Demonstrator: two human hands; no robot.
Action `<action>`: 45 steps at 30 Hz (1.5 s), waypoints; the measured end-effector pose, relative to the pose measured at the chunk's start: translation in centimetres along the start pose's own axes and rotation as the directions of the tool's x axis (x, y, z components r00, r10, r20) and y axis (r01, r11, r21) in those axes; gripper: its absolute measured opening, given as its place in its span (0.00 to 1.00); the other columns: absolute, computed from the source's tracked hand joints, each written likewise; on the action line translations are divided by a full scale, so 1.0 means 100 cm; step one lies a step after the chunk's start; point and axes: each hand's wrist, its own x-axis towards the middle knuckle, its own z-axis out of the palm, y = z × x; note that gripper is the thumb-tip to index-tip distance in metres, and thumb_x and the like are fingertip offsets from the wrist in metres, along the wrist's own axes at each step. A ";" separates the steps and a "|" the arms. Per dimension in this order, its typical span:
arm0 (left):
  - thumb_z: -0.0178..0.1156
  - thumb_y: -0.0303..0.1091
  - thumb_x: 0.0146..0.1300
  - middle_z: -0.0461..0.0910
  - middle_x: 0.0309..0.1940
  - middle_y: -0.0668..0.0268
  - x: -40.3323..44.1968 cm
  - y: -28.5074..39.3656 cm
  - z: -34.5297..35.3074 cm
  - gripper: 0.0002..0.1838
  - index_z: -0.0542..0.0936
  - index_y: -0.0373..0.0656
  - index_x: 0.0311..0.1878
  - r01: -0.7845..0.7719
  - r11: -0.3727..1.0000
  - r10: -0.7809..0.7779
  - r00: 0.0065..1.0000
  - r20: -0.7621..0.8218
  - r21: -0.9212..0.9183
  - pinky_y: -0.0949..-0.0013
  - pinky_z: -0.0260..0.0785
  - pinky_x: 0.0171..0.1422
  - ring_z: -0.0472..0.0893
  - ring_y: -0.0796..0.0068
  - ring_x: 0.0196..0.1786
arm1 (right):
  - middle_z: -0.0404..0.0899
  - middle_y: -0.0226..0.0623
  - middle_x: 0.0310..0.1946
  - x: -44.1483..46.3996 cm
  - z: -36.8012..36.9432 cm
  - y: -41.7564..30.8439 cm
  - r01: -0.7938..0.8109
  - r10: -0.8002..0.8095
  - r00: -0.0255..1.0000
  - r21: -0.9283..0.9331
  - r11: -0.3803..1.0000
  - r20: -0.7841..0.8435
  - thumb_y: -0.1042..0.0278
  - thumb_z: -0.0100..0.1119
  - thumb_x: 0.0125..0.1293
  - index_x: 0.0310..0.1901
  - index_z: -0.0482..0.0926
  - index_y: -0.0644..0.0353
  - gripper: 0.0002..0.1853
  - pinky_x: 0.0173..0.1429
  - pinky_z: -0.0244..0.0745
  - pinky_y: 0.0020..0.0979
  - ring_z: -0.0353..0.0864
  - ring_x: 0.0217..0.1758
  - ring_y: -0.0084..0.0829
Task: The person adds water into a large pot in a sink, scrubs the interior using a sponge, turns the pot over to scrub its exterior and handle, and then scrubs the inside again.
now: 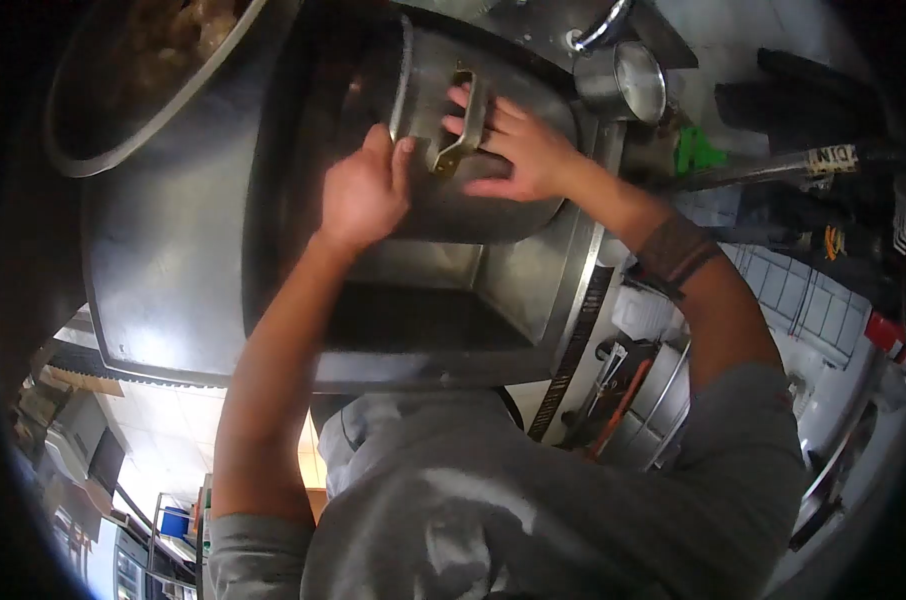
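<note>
A large metal pot (518, 100) lies tipped on its side in the metal sink (563, 300), its rim facing left. My left hand (365, 195) is closed on the edge of the rim, thumb raised along it. To the right, my right hand (528, 150) has its fingers spread against the pot's wall, some of them passing under the metal side handle (463, 120). The inside of the pot is dark and hard to make out.
At the upper left is a large bowl (103, 150) with brownish food. A small metal pot (623, 85) sits near a faucet (603, 25) at the upper right. A green object (698, 152) and a long-handled tool (763, 172) lie right of the sink.
</note>
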 end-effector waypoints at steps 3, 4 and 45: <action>0.50 0.46 0.80 0.80 0.23 0.44 0.001 0.001 0.001 0.18 0.70 0.40 0.40 -0.001 1.000 0.001 1.000 -0.012 -0.022 0.39 0.72 0.35 0.82 0.35 0.30 | 0.63 0.45 0.78 0.002 0.003 -0.007 -0.014 0.014 0.999 -0.007 1.000 -0.037 0.41 0.75 0.59 0.74 0.72 0.48 0.43 0.82 0.59 0.48 0.60 0.81 0.52; 0.50 0.46 0.80 0.80 0.23 0.44 0.002 0.001 0.002 0.18 0.70 0.40 0.40 -0.005 1.000 0.005 1.000 -0.010 -0.025 0.39 0.72 0.35 0.82 0.35 0.30 | 0.65 0.44 0.77 0.006 0.003 -0.012 -0.042 0.043 0.994 0.013 0.999 -0.103 0.43 0.75 0.59 0.73 0.73 0.49 0.42 0.82 0.60 0.47 0.62 0.80 0.52; 0.50 0.48 0.80 0.82 0.30 0.41 0.014 0.018 0.010 0.24 0.78 0.34 0.38 0.075 0.994 -0.062 0.984 -0.165 0.076 0.44 0.73 0.43 0.83 0.34 0.39 | 0.63 0.58 0.77 -0.067 0.104 -0.092 -0.741 0.583 0.495 0.038 0.670 -0.644 0.61 0.47 0.79 0.73 0.67 0.69 0.27 0.83 0.53 0.53 0.58 0.82 0.57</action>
